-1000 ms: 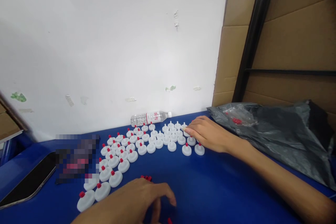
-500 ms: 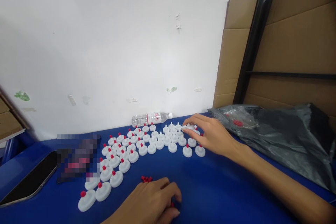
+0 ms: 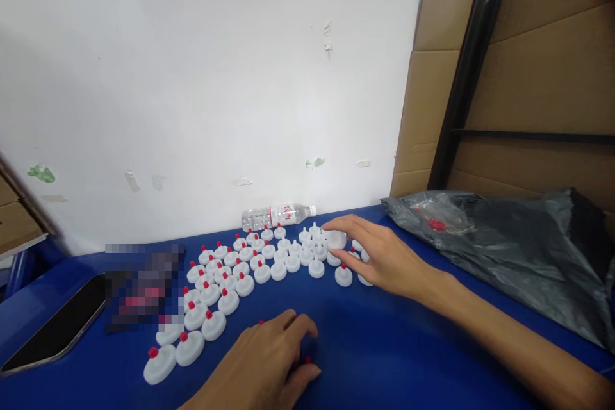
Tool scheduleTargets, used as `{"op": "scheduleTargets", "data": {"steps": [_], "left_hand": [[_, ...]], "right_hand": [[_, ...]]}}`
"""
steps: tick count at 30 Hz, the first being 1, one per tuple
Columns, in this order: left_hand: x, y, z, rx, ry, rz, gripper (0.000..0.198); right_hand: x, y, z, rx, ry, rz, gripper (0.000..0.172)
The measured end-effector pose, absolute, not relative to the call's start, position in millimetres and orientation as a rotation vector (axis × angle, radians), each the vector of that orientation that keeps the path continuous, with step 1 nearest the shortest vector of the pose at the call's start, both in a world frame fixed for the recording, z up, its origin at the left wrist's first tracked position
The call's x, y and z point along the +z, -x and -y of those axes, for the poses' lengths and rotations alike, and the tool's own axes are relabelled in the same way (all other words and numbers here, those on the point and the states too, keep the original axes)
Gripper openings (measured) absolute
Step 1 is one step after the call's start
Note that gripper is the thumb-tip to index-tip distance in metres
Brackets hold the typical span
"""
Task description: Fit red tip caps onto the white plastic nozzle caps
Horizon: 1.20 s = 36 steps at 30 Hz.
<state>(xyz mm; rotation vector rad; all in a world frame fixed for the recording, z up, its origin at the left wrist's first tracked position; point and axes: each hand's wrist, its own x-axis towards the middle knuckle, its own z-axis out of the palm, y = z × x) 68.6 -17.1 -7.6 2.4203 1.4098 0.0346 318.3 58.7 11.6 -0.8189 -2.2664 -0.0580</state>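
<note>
Right of the frame's centre, the right hand (image 3: 384, 259) grips a white lid (image 3: 335, 240) between its thumb and fingertips, the lid lying at the far left end of the hand, just above the back of the cluster of bare-spouted lids (image 3: 316, 268). The held lid is tilted, a round pale face turned toward the camera; its spout is not visible, and whether its rim touches the lids behind it is hard to tell. In the lower middle, the left hand (image 3: 269, 352) is curled with its thumb apart from the index finger, and a red cap (image 3: 308, 360) shows in that gap; I cannot tell whether the fingers are closed on it or it lies on the blue table (image 3: 384, 346). A second red bit (image 3: 262, 322) peeks out behind the left knuckles, mostly covered. The lids with red caps (image 3: 228, 301) spread from the centre down to the lower left, spouts upward, while several more near the right hand are partly hidden by its thumb and palm. A blocky blur masks the dark pouch (image 3: 158, 275) at left and part of a lid beside it. The left forearm is cut off by the bottom edge, the right one by the right edge, and the red pieces in the clear bag (image 3: 451, 218) at right are too small to count
</note>
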Motion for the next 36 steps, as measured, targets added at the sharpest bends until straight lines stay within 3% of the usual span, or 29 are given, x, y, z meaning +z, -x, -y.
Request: {"op": "scheduleTargets", "data": {"steps": [8, 15, 18, 24, 36], "left_hand": [[-15, -62, 15, 0.158, -2.546, -1.351, 0.014], [-7, -56, 2, 1.145, -2.581, -1.227, 0.023], [-4, -52, -8, 1.332, -2.558, -1.148, 0.028], [-5, -52, -8, 1.305, -2.363, -1.158, 0.016], [-2, -56, -6, 1.184, -2.193, -1.210, 0.015]], "right_hand": [[11, -317, -56, -0.067, 0.795, 2.307, 0.036], [7, -312, -50, 0.003, 0.747, 2.362, 0.034], [4, -308, -48, 0.008, 0.697, 2.373, 0.036], [0, -300, -42, 0.025, 0.512, 2.387, 0.032], [-4, -292, -32, 0.005, 0.398, 2.252, 0.026]]}}
